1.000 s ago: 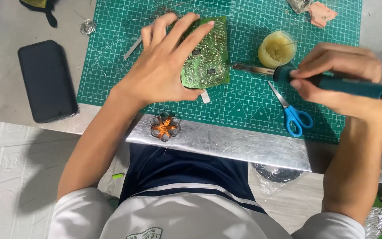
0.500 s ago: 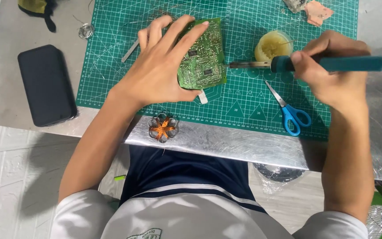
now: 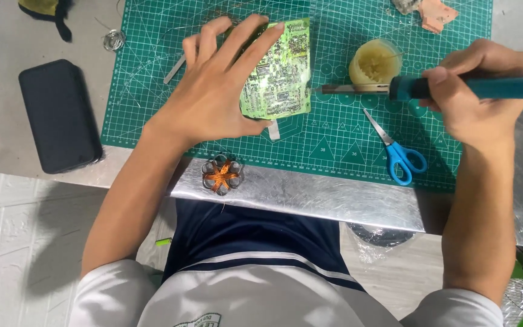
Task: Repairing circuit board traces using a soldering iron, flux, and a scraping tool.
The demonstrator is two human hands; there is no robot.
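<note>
- Clamped around the blue handle of a soldering iron [image 3: 455,88], right hand [image 3: 479,100], fingers curled shut over it, thumb on top.
- Iron lying level, metal tip pointing left, ending at the right edge of a green circuit board [image 3: 279,72]; contact between tip and board too fine to tell.
- Spread flat over the board's left part, left hand [image 3: 219,91], fingers fanned wide, thumb tucked under the board's lower edge; pressing down rather than closed around it.
- Board resting near the middle of a green cutting mat [image 3: 334,139], slightly tilted, a small white tab sticking out beneath its lower edge.
- Just right of the board, behind the iron's shaft, a round yellowish pot [image 3: 373,60].
- Toward the mat's near right corner, blue-handled scissors [image 3: 394,148], blades shut, pointing up and left.
- At the mat's far right corner, crumpled pinkish scraps [image 3: 437,13].
- On the table's near edge, just off the mat, a small copper-wound coil [image 3: 221,174] with metal loops around it.
- Toward the table's left edge, well apart from the mat, a flat black case [image 3: 59,115].
- Near the far left, a small loop of wire [image 3: 114,40].
</note>
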